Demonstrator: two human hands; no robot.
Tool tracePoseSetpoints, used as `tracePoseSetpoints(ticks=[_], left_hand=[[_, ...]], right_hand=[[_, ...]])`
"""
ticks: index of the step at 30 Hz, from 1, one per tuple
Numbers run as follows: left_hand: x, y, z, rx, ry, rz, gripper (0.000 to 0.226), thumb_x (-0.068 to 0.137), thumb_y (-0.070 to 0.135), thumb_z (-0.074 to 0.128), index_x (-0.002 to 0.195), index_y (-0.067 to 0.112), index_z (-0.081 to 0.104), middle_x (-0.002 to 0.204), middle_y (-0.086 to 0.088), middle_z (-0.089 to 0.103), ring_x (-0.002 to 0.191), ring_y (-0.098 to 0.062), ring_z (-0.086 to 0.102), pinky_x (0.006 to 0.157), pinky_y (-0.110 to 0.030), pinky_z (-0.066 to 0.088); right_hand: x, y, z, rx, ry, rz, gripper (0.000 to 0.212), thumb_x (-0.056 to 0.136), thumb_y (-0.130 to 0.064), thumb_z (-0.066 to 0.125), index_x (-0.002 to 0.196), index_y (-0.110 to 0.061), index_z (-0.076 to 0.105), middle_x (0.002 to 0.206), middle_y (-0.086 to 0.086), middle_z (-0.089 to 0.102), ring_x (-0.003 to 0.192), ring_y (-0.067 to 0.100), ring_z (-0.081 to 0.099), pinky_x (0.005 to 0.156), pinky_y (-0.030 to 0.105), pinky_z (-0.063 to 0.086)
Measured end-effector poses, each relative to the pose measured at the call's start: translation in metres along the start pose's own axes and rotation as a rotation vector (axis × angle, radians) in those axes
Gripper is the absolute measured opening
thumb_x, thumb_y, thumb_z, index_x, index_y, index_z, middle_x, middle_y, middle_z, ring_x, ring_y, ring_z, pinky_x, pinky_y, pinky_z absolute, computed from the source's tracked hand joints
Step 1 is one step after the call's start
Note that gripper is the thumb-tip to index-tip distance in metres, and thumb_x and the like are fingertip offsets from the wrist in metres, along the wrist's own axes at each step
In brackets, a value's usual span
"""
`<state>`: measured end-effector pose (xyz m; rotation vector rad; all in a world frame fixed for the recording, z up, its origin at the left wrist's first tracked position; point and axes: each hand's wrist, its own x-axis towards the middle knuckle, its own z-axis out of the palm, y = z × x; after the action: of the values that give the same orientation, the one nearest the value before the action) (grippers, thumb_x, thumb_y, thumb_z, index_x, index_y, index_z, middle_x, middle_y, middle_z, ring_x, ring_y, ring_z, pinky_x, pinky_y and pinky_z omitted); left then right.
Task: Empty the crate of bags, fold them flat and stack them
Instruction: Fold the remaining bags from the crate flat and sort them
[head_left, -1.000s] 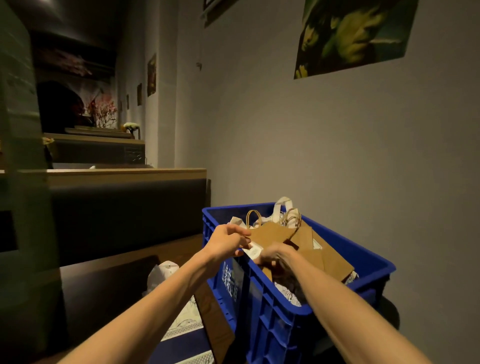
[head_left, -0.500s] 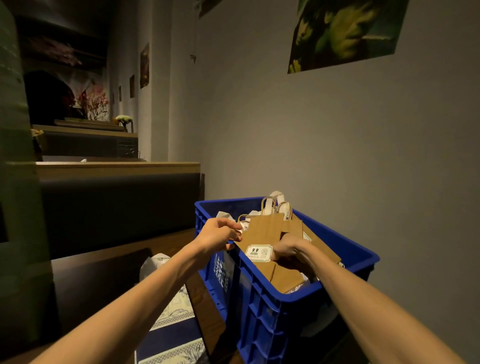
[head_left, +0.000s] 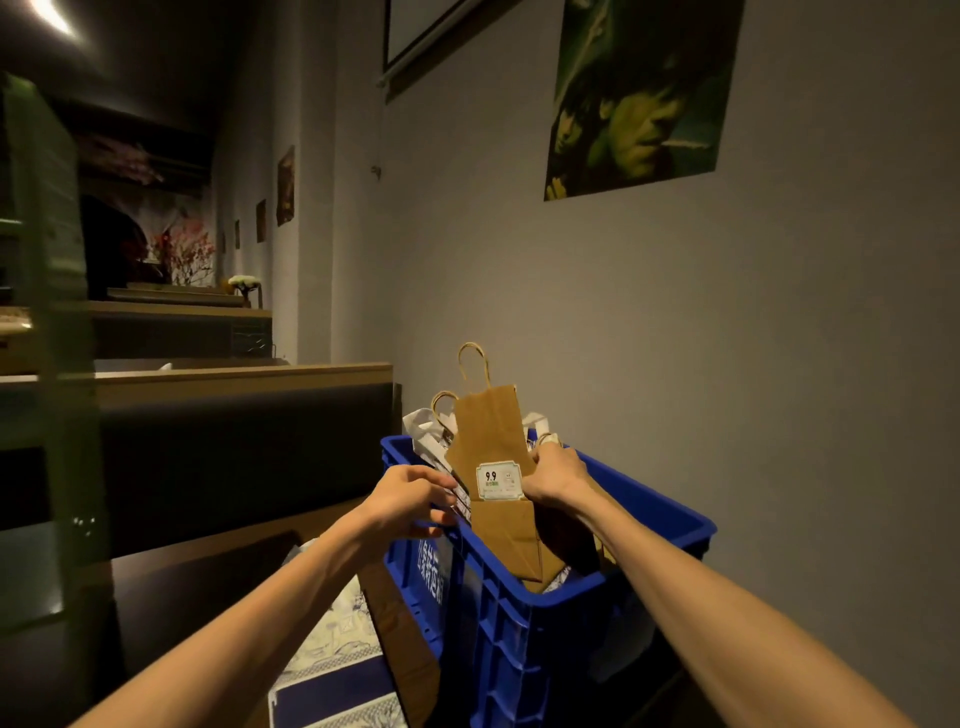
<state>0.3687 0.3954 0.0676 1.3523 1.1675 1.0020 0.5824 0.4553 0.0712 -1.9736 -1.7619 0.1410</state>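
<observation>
Crate (head_left: 519, 623) holding paper bags (head_left: 488, 441), hands (head_left: 558, 475) gripping one

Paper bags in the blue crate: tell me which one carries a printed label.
The brown paper bag raised upright above the blue plastic crate, gripped by the right hand. It has a white "9.9" sticker; the white bags behind show none.

Both bare forearms reach forward and up from the lower corners, converging toward the middle. The left hand (head_left: 410, 501) sits back-up, wrist slightly bent, fingers curled forward — whether they pinch anything cannot be told. The right hand (head_left: 558, 475) is a little higher and farther out — knuckles up, its fingers and thumb closed on the brown paper bag (head_left: 491, 441).
</observation>
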Motion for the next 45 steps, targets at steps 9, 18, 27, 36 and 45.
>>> tracePoseSetpoints(ticks=[9, 18, 27, 36, 45], left_hand=[[-0.027, 0.018, -0.019, 0.046, 0.028, 0.042, 0.019, 0.092, -0.002, 0.059, 0.109, 0.004, 0.066, 0.094, -0.009, 0.071, 0.070, -0.015, 0.071, 0.059, -0.026, 0.056], [-0.039, 0.027, -0.023, 0.036, 0.091, 0.071, 0.016, 0.094, 0.000, 0.057, 0.106, 0.004, 0.067, 0.102, -0.017, 0.068, 0.072, -0.018, 0.066, 0.062, -0.028, 0.054], [-0.067, 0.052, -0.044, -0.536, -0.121, 0.093, 0.050, 0.083, 0.063, 0.063, 0.109, 0.021, 0.071, 0.101, -0.010, 0.071, 0.089, -0.026, 0.069, 0.085, -0.041, 0.052], [-0.112, 0.022, -0.075, -0.409, 0.223, 0.038, 0.039, 0.078, 0.030, 0.080, 0.111, 0.014, 0.066, 0.109, -0.013, 0.073, 0.107, -0.032, 0.065, 0.099, -0.046, 0.050], [-0.169, -0.041, -0.117, -0.511, 0.252, -0.139, 0.032, 0.078, 0.021, 0.080, 0.104, 0.003, 0.077, 0.106, -0.015, 0.075, 0.100, -0.034, 0.071, 0.074, -0.037, 0.056]], right_hand=[[-0.015, -0.015, -0.022, 0.003, 0.204, -0.131, 0.036, 0.087, -0.012, 0.071, 0.121, -0.007, 0.060, 0.113, 0.016, 0.067, 0.093, 0.025, 0.068, 0.066, 0.034, 0.061], [-0.025, -0.027, -0.085, 0.326, 0.514, -0.199, 0.012, 0.092, -0.012, 0.061, 0.090, -0.003, 0.054, 0.094, 0.013, 0.071, 0.072, 0.024, 0.065, 0.046, 0.032, 0.051], [-0.070, -0.051, -0.097, 1.100, 0.059, -0.325, 0.009, 0.093, -0.008, 0.068, 0.100, -0.014, 0.069, 0.103, 0.007, 0.075, 0.081, 0.011, 0.074, 0.069, 0.025, 0.060], [-0.121, -0.078, -0.043, 1.127, -0.443, -0.209, 0.012, 0.093, -0.014, 0.069, 0.094, -0.002, 0.067, 0.092, 0.010, 0.074, 0.077, 0.015, 0.069, 0.065, 0.023, 0.053], [-0.155, -0.100, 0.027, 1.304, -0.498, -0.150, 0.020, 0.088, -0.001, 0.071, 0.106, 0.007, 0.069, 0.099, 0.018, 0.076, 0.089, 0.029, 0.075, 0.070, 0.033, 0.061]])
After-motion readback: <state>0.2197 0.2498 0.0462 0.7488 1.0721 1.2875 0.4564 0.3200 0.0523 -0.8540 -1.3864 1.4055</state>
